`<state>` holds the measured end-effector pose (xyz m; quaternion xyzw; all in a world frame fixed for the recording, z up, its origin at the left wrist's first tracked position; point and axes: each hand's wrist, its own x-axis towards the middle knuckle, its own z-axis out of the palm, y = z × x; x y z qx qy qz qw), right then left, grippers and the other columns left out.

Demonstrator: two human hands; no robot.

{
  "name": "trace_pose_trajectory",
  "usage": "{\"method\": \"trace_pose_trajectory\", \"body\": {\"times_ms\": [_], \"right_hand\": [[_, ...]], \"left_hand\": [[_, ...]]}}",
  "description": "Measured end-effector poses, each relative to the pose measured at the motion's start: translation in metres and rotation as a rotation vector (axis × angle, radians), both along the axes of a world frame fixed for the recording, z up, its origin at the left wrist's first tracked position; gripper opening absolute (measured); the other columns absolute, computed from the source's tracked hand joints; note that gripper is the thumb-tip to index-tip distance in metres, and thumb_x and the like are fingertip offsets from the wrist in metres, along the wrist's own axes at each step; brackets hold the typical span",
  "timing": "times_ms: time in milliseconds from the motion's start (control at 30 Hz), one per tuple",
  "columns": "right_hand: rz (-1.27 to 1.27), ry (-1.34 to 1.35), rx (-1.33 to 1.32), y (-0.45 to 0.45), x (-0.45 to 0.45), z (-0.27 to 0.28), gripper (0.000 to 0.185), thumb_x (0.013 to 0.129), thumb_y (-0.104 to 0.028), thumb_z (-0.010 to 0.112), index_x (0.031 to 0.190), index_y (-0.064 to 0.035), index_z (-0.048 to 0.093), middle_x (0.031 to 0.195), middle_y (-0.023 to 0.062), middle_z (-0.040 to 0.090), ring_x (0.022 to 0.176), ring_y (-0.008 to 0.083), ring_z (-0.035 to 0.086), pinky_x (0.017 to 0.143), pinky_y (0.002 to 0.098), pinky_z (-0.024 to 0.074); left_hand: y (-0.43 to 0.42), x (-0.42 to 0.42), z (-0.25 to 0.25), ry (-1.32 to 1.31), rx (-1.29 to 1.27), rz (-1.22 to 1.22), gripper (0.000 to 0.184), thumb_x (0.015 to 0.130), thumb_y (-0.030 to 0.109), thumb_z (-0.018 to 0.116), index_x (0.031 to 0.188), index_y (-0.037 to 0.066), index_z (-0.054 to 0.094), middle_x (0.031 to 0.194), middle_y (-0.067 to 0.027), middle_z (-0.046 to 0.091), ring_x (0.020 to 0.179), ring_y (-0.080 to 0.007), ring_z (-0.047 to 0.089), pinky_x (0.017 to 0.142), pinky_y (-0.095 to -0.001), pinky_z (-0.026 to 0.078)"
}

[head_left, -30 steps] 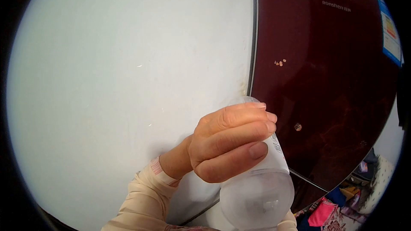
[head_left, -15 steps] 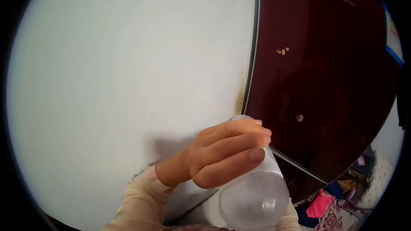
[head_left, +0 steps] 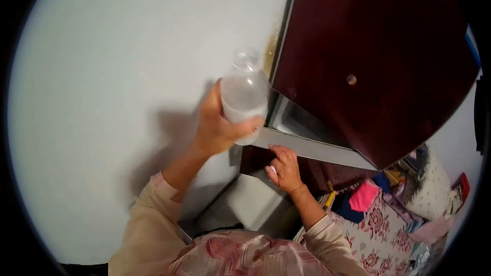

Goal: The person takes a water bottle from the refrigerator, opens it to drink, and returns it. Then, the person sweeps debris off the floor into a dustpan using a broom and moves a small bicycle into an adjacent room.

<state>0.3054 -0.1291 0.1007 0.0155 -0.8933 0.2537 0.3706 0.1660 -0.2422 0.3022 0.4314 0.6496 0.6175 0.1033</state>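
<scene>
A clear plastic bottle (head_left: 244,92) is gripped by my left hand (head_left: 215,128), whose fingers and thumb wrap round its lower part. The bottle's neck points up and away from me, in front of the fridge's white side. My right hand (head_left: 286,167) is closed, its fingertips at the silver top edge of the fridge's lower door (head_left: 317,149). A small white bit shows between the right fingers, too small to name. Above that edge a gap shows the pale inside of the fridge.
The dark red upper fridge door (head_left: 358,46) has a few small stickers or marks on it. Below stands a pale box-like thing (head_left: 258,202). At the lower right, a pink cloth (head_left: 364,196) and other fabrics lie on a flowered cover (head_left: 376,230).
The view has shifted. The bottle has gone up and left, with my left hand round it. My right hand has come into sight, and a gap has opened at the fridge's lower door.
</scene>
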Motion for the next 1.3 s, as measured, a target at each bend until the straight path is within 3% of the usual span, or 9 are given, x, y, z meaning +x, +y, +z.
{"method": "trace_pose_trajectory", "body": {"times_ms": [67, 167, 300, 367, 567, 733, 833, 1067, 1300], "right_hand": [[0.032, -0.067, -0.033, -0.014, 0.017, -0.004, 0.023, 0.068, -0.021, 0.062, 0.068, -0.0020, 0.048, 0.114, 0.0165, 0.050, 0.103, 0.0334, 0.046, 0.089, 0.0460, 0.0348], [0.045, -0.153, -0.077, -0.029, 0.041, 0.001, 0.024, 0.070, -0.023, 0.062, 0.068, -0.0021, 0.049, 0.114, 0.0158, 0.050, 0.105, 0.0323, 0.046, 0.092, 0.0460, 0.0337], [0.089, -0.154, -0.270, -0.035, 0.044, 0.006, 0.020, 0.070, -0.020, 0.060, 0.069, -0.0029, 0.050, 0.110, 0.0136, 0.053, 0.102, 0.0322, 0.047, 0.090, 0.0443, 0.0352], [0.099, -0.186, -0.329, -0.031, 0.040, 0.010, 0.020, 0.071, -0.021, 0.059, 0.071, -0.0027, 0.050, 0.107, 0.0138, 0.053, 0.100, 0.0328, 0.047, 0.087, 0.0425, 0.0373], [-0.214, -0.091, -0.526, 0.020, 0.038, 0.039, 0.019, 0.082, -0.018, 0.044, 0.074, -0.0028, 0.051, 0.067, 0.0159, 0.049, 0.062, 0.0334, 0.049, 0.058, 0.0398, 0.0415], [-0.290, -0.107, 0.002, 0.068, 0.021, 0.080, 0.027, 0.083, -0.028, 0.050, 0.072, -0.0032, 0.049, 0.063, 0.0139, 0.049, 0.059, 0.0324, 0.050, 0.054, 0.0402, 0.0389], [-0.301, -0.141, 0.129, 0.076, 0.017, 0.090, 0.030, 0.079, -0.033, 0.055, 0.071, -0.0041, 0.049, 0.063, 0.0128, 0.051, 0.057, 0.0314, 0.050, 0.053, 0.0391, 0.0390], [-0.291, -0.160, 0.326, 0.078, 0.006, 0.106, 0.034, 0.074, -0.036, 0.059, 0.067, -0.0060, 0.045, 0.059, 0.0097, 0.047, 0.055, 0.0268, 0.051, 0.047, 0.0364, 0.0405], [-0.191, -0.138, 0.273, 0.078, 0.010, 0.108, 0.033, 0.075, -0.036, 0.058, 0.070, -0.0059, 0.044, 0.060, 0.0101, 0.048, 0.054, 0.0265, 0.051, 0.047, 0.0360, 0.0412]], "left_hand": [[0.007, -0.020, -0.025, -0.147, -0.061, 0.009, 0.053, 0.063, 0.012, 0.073, 0.107, 0.002, 0.046, 0.090, -0.0074, 0.058, 0.080, -0.0137, 0.057, 0.070, -0.0283, 0.047], [0.018, -0.056, -0.076, -0.196, 0.091, 0.009, 0.048, 0.067, 0.009, 0.069, 0.108, 0.001, 0.046, 0.092, -0.0077, 0.057, 0.081, -0.0136, 0.057, 0.070, -0.0278, 0.047], [0.029, -0.072, -0.101, -0.190, -0.179, -0.026, 0.050, 0.068, 0.011, 0.070, 0.110, 0.001, 0.045, 0.096, -0.0068, 0.056, 0.086, -0.0124, 0.055, 0.075, -0.0277, 0.046], [0.034, -0.074, -0.121, -0.232, -0.140, -0.261, 0.053, 0.067, 0.013, 0.071, 0.111, 0.002, 0.045, 0.096, -0.0055, 0.056, 0.087, -0.0126, 0.054, 0.078, -0.0281, 0.044], [0.034, -0.052, -0.149, -0.259, -0.296, -0.585, 0.063, 0.064, 0.021, 0.074, 0.116, 0.001, 0.044, 0.103, -0.0080, 0.054, 0.096, -0.0153, 0.051, 0.084, -0.0310, 0.041], [0.049, -0.041, -0.158, -0.372, -0.388, -0.853, 0.065, 0.065, 0.022, 0.072, 0.118, 0.000, 0.043, 0.104, -0.0075, 0.054, 0.095, -0.0148, 0.051, 0.084, -0.0296, 0.041], [0.056, -0.037, -0.151, -0.385, -0.423, -0.916, 0.064, 0.064, 0.020, 0.071, 0.118, 0.000, 0.043, 0.102, -0.0065, 0.054, 0.094, -0.0137, 0.051, 0.083, -0.0286, 0.041], [0.069, -0.040, -0.149, -0.378, -0.498, -1.068, 0.064, 0.062, 0.018, 0.070, 0.118, 0.000, 0.045, 0.103, -0.0060, 0.055, 0.093, -0.0133, 0.052, 0.081, -0.0281, 0.042], [0.080, -0.045, -0.143, -0.503, -0.507, -1.207, 0.063, 0.061, 0.016, 0.068, 0.117, -0.001, 0.045, 0.102, -0.0066, 0.056, 0.093, -0.0139, 0.052, 0.084, -0.0282, 0.042]]}}
